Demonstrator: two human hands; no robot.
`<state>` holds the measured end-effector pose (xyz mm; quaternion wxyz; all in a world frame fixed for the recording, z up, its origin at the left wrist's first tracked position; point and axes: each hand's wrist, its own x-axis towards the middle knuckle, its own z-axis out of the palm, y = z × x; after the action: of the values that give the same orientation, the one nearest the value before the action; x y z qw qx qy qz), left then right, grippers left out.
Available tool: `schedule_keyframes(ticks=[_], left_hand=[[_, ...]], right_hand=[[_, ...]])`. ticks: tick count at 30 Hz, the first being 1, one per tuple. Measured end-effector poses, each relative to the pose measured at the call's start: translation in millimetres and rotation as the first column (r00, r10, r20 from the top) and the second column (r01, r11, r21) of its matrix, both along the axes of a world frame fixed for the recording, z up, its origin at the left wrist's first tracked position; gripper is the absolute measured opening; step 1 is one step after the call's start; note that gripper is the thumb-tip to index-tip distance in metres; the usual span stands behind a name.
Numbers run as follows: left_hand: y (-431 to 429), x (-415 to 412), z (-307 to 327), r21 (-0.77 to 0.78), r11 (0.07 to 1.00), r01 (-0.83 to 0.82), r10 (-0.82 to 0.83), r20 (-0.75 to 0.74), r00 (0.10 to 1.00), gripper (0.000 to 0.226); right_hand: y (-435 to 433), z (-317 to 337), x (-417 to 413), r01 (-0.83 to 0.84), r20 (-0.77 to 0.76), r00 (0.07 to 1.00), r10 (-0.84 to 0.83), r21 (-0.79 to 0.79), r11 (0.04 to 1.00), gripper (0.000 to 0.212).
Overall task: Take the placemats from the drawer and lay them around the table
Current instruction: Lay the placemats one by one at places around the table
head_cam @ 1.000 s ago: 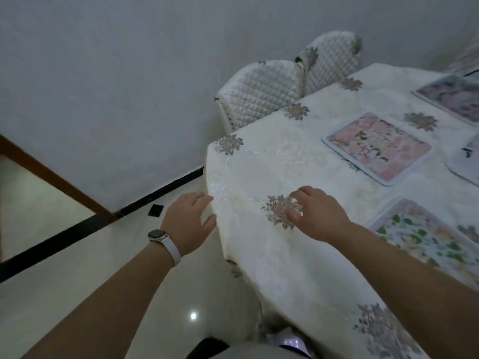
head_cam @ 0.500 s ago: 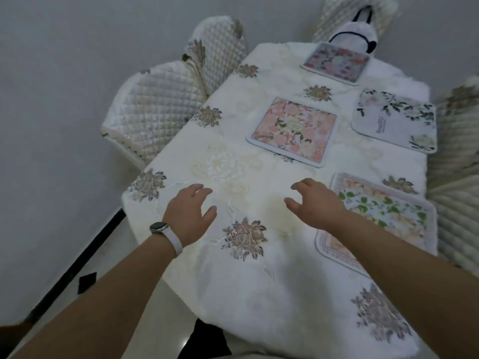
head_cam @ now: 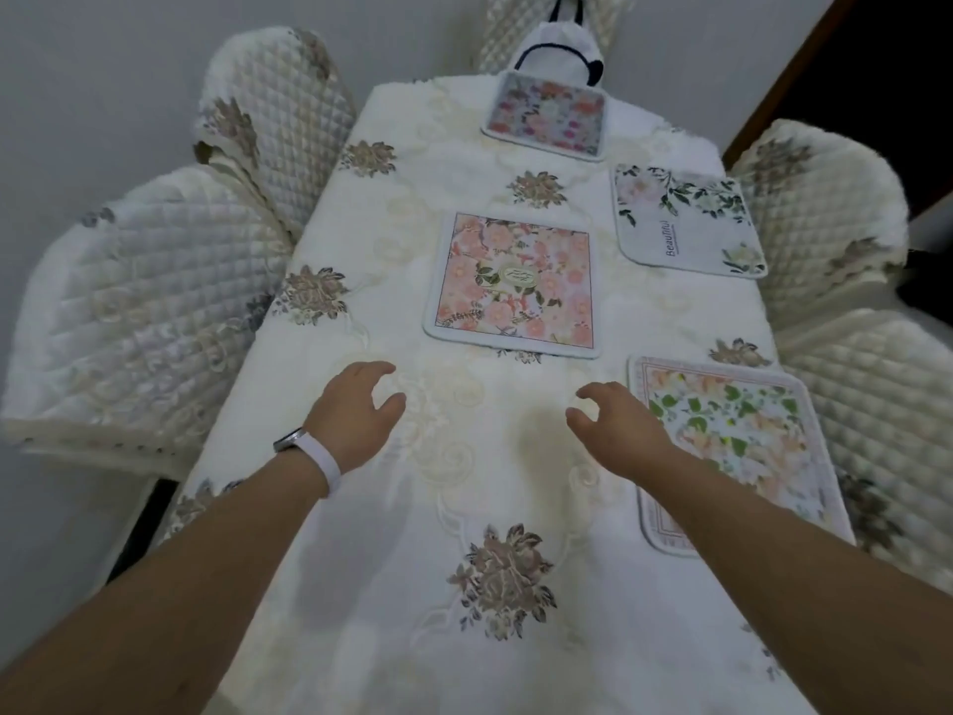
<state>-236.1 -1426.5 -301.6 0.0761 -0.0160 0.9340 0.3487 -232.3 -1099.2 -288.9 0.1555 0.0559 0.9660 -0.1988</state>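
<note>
The view has swung round: a second ago it looked across one corner of the desk (head_cam: 392, 585) with the left hand (head_cam: 356, 415) out over the floor. Now it looks straight down the desk's length, and both hands have come in over the cloth. The left hand, with a white wristband (head_cam: 322, 459) behind it, is just short of the near left corner of the pink placemat (head_cam: 513, 283). The right hand (head_cam: 616, 430) is just short of that placemat's near right corner. Both hands hold nothing, with their fingers loosely curled and a little spread. Whether they touch the cloth I cannot tell.

Four placemats lie flat on the desk, and no drawer is in sight. The pink placemat is in the middle. A leafy green placemat (head_cam: 732, 436) lies to its near right, partly under the right forearm. A white placemat with lettering (head_cam: 686, 219) lies to its far right. A smaller flowered placemat (head_cam: 546, 118) lies beyond it at the far end, before a chair carrying a white bag (head_cam: 559, 49).

To my eye the laying is nearly done. The side left of the pink placemat, by two quilted chairs (head_cam: 144, 312), has no placemat of its own. The pink one sits centrally, not at a seat, so it probably needs sliding leftward.
</note>
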Motion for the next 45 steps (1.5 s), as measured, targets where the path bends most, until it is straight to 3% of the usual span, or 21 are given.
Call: schedule_keyframes(ticks=[4, 8, 12, 17, 20, 22, 23, 26, 29, 32, 45], left_hand=[[14, -45, -13, 0.137, 0.988, -0.071, 0.054, 0.126, 0.991, 0.039], [31, -89, -24, 0.297, 0.915, -0.272, 0.201, 0.25, 0.947, 0.036], [36, -134, -38, 0.314, 0.867, -0.386, 0.292, 0.308, 0.905, 0.04], [37, -181, -54, 0.304, 0.855, -0.419, 0.276, 0.418, 0.866, 0.058], [42, -203, -61, 0.344, 0.828, -0.444, 0.282, 0.429, 0.858, 0.057], [47, -215, -66, 0.369, 0.796, -0.48, 0.309, 0.434, 0.846, 0.052], [49, -220, -68, 0.362, 0.789, -0.497, 0.331, 0.431, 0.84, 0.05], [53, -228, -72, 0.325, 0.788, -0.522, 0.384, 0.402, 0.831, 0.044], [61, -223, -76, 0.285, 0.827, -0.485, 0.382, 0.349, 0.856, 0.029], [69, -211, -79, 0.245, 0.873, -0.422, 0.357, 0.269, 0.895, 0.011], [58, -106, -62, 0.417, 0.779, -0.468, 0.408, 0.23, 0.883, 0.014]], right_hand=[[11, -12, -32, 0.118, 0.027, 0.993, -0.117, -0.069, 0.991, 0.048], [21, -27, -69, 0.288, 0.084, 0.957, -0.277, -0.191, 0.938, 0.051], [30, -43, -105, 0.487, 0.153, 0.873, -0.462, -0.289, 0.824, 0.058], [41, -61, -143, 0.582, 0.232, 0.811, -0.537, -0.406, 0.704, 0.063], [46, -64, -161, 0.583, 0.226, 0.808, -0.544, -0.441, 0.682, 0.05], [51, -66, -171, 0.593, 0.241, 0.799, -0.551, -0.466, 0.656, 0.023], [54, -66, -175, 0.6, 0.256, 0.795, -0.55, -0.471, 0.647, 0.02], [60, -70, -182, 0.615, 0.278, 0.783, -0.556, -0.476, 0.628, 0.019], [60, -76, -184, 0.6, 0.286, 0.797, -0.531, -0.468, 0.649, 0.032], [55, -76, -179, 0.568, 0.289, 0.821, -0.492, -0.491, 0.66, 0.022], [49, -48, -107, 0.411, 0.138, 0.905, -0.403, -0.531, 0.741, 0.012]])
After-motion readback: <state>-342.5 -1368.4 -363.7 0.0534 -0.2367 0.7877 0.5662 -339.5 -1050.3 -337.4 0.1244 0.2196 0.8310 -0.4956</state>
